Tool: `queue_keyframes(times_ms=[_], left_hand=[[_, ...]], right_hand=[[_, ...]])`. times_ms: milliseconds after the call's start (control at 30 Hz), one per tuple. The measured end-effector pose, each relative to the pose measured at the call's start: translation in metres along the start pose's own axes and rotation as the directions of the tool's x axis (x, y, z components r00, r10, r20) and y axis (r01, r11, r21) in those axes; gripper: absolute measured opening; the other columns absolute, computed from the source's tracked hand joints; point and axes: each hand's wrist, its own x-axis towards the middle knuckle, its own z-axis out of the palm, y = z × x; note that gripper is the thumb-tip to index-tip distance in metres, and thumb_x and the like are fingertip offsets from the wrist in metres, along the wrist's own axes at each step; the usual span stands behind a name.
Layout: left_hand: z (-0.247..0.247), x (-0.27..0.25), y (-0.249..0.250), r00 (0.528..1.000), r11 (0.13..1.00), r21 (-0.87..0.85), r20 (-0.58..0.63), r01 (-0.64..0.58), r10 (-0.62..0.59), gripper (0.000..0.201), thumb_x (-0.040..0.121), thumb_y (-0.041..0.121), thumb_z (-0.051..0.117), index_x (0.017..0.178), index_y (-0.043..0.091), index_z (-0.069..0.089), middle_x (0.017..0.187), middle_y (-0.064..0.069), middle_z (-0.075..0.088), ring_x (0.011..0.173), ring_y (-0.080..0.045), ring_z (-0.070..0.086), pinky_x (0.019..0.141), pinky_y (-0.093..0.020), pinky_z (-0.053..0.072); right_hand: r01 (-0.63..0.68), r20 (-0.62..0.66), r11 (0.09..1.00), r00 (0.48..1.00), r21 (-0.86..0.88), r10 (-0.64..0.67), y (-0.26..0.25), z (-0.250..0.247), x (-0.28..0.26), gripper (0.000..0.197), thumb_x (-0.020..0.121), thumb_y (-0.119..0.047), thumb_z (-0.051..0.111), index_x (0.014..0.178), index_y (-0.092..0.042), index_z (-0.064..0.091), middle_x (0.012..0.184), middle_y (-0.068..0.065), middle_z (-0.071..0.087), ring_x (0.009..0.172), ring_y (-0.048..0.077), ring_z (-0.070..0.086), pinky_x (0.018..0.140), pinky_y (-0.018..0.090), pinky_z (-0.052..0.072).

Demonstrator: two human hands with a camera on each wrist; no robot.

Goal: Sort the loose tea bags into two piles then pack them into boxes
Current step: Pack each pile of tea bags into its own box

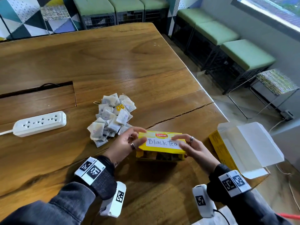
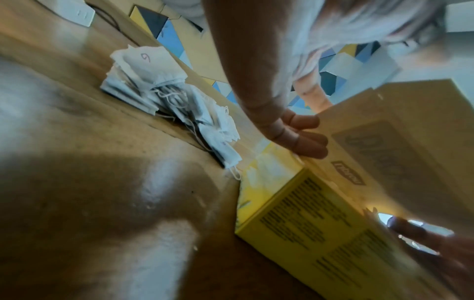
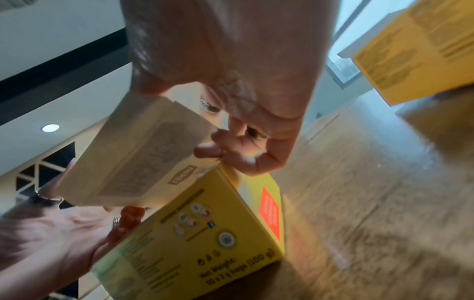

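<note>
A yellow Lipton box [image 1: 162,149] with a white label reading "Black Tea" stands on the wooden table [image 1: 113,62] in front of me. Its lid [image 1: 164,142] is tilted partway down, and tea bags show in the gap beneath it. My left hand [image 1: 138,136] pinches the lid's left end, thumb on top. My right hand [image 1: 177,141] pinches the right end; its fingers [image 3: 225,150] curl at the lid's corner. A pile of loose white tea bags [image 1: 112,116] lies just beyond the left hand, also visible as the pile [image 2: 164,101] in the left wrist view.
A second yellow box [image 1: 222,148] stands at the table's right edge with its white lid flap [image 1: 253,143] open. A white power strip [image 1: 40,123] lies at the left, near a cable slot [image 1: 37,90]. Green stools [image 1: 243,54] stand beyond the table.
</note>
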Motion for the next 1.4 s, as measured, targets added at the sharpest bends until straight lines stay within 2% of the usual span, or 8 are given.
queue_keyframes(times_ms=[167,400,533,733,933,1033,1167,1400], left_hand=[[-0.005,-0.003,-0.002,0.994,0.98,0.195,0.095,0.035,-0.054,0.061,0.054,0.006,0.085,0.103,0.03,0.059,0.103,0.003,0.059,0.085,0.0,0.065,0.076,-0.016,0.052],[-0.007,0.0,-0.007,0.994,0.801,0.59,0.085,-0.1,0.062,0.068,0.061,0.021,0.085,0.116,0.043,0.052,0.091,0.005,0.043,0.081,-0.004,0.048,0.07,-0.005,0.036],[-0.009,-0.003,-0.014,0.991,0.725,0.675,0.103,-0.135,0.088,0.076,0.066,0.024,0.082,0.126,0.044,0.039,0.083,0.012,0.034,0.074,0.001,0.039,0.067,-0.005,0.031],[-0.007,-0.014,-0.028,0.978,0.411,0.89,0.21,-0.197,0.013,0.078,0.087,0.036,0.058,0.136,0.045,-0.001,0.098,0.003,0.026,0.094,-0.01,0.034,0.091,-0.021,0.038],[0.007,-0.023,-0.032,0.994,0.543,0.833,0.089,-0.108,0.061,0.088,0.083,0.028,0.065,0.134,0.058,-0.001,0.134,-0.006,0.023,0.129,-0.021,0.027,0.108,-0.042,0.034],[0.014,-0.02,-0.035,0.99,0.54,0.832,0.07,-0.128,0.126,0.075,0.077,0.025,0.072,0.117,0.038,0.01,0.132,-0.009,0.028,0.128,-0.023,0.03,0.108,-0.04,0.033],[0.023,-0.009,-0.032,0.991,0.307,0.948,0.108,-0.079,-0.079,0.091,0.077,0.054,0.062,0.143,0.029,0.004,0.15,-0.007,0.008,0.142,-0.024,0.005,0.117,-0.034,0.012],[0.036,0.006,-0.038,0.917,0.154,0.98,0.176,-0.128,-0.359,0.116,0.066,0.067,0.064,0.145,0.036,-0.014,0.151,-0.003,-0.034,0.132,-0.027,-0.037,0.111,-0.055,-0.015]], right_hand=[[0.043,0.12,0.988,0.992,-0.148,-0.025,0.002,-0.001,-0.007,0.067,0.059,-0.029,0.08,0.121,-0.032,0.054,0.123,-0.006,0.054,0.108,0.002,0.059,0.082,0.016,0.05],[0.204,0.02,0.76,0.969,-0.617,-0.245,0.017,0.004,-0.005,0.07,0.077,-0.026,0.074,0.13,-0.049,0.035,0.097,-0.022,0.041,0.09,-0.008,0.047,0.082,0.0,0.036],[0.192,0.067,0.586,0.971,-0.787,-0.228,0.024,0.009,-0.01,0.065,0.084,-0.048,0.058,0.137,-0.053,0.02,0.106,-0.007,0.04,0.104,0.011,0.049,0.096,0.022,0.043],[0.085,0.03,0.145,0.94,-0.986,-0.34,0.016,0.019,-0.016,0.064,0.075,-0.069,0.041,0.133,-0.044,0.039,0.104,0.002,0.041,0.093,0.023,0.045,0.068,0.037,0.054],[0.168,0.166,0.18,0.986,-0.969,-0.026,-0.017,0.027,0.018,0.1,0.074,-0.05,0.066,0.148,-0.03,0.002,0.149,0.003,0.024,0.138,0.027,0.024,0.112,0.046,0.027],[0.064,0.073,0.262,0.997,-0.963,0.025,-0.033,0.014,0.035,0.102,0.072,-0.046,0.07,0.148,-0.029,0.004,0.138,0.006,0.034,0.128,0.028,0.037,0.102,0.039,0.039],[-0.174,-0.178,0.354,0.984,-0.919,0.022,-0.05,-0.023,0.064,0.101,0.069,-0.043,0.075,0.147,-0.025,0.012,0.129,0.011,0.038,0.119,0.032,0.044,0.095,0.042,0.046],[-0.524,-0.485,0.203,0.848,-0.827,0.213,-0.058,-0.096,0.127,0.099,0.067,-0.052,0.073,0.144,-0.015,0.022,0.135,0.013,0.034,0.119,0.032,0.048,0.098,0.046,0.045]])
